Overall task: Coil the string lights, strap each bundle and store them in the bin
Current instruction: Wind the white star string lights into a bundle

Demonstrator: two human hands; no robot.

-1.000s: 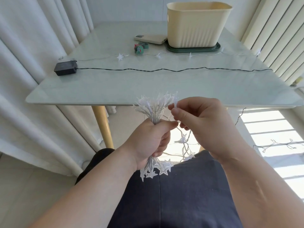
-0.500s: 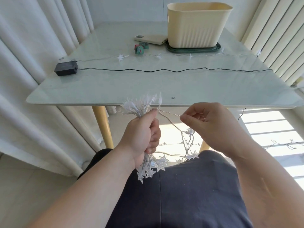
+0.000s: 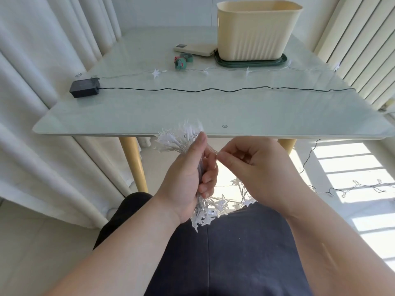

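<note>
My left hand (image 3: 188, 178) is closed around a bundle of star string lights (image 3: 180, 135), just below the table's front edge; white stars fan out above the fist and more hang beneath it. My right hand (image 3: 254, 165) pinches the thin wire right beside the left fingers. Loose stars (image 3: 223, 202) dangle onto my lap. The cream bin (image 3: 254, 33) stands on a dark green lid at the table's back. Green strap rolls (image 3: 181, 60) lie left of it. A second string with a black battery box (image 3: 84, 88) runs across the table.
A cream power bank (image 3: 196, 49) lies next to the bin. The glass table (image 3: 128, 116) has wooden legs. Curtains hang at the left, blinds at the right. More light wire (image 3: 359, 186) trails on the sunlit floor at the right.
My right hand drew away along the wire, then came back against the left hand. The bundle rose slightly toward the table edge.
</note>
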